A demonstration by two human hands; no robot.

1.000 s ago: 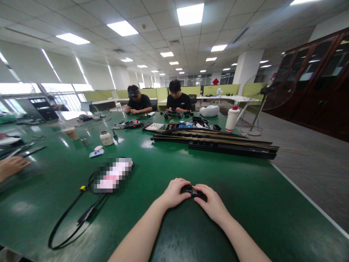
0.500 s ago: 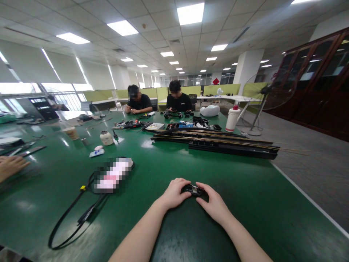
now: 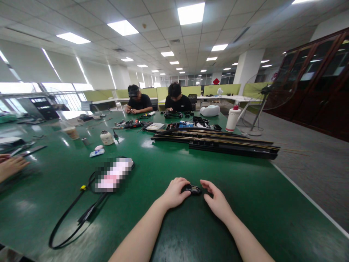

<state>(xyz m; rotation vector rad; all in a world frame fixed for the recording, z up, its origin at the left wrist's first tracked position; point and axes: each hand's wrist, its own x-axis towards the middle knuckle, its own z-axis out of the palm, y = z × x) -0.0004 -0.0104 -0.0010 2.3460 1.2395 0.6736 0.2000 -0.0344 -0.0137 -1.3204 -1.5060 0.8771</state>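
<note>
On the green table lies a small rounded black device [image 3: 195, 189] with some pale, shiny parts showing on its top. Its exact kind is too small to make out. My left hand [image 3: 176, 192] grips its left end between thumb and fingers, which hide that side. Just to the right of the device, my right hand [image 3: 215, 199] is apart from it, thumb and fingers spread with nothing between them.
A blurred-out phone-like slab [image 3: 114, 175] and a black cable loop [image 3: 51, 233] lie left. Long black rails [image 3: 234, 150] with thin rods stretch across the back right, near a white bottle [image 3: 232, 119]. Another person's hand [image 3: 13, 168] rests far left; two people sit opposite.
My right hand has let go of the black device's right end and drawn a little to the right. My left hand stays in place on it.
</note>
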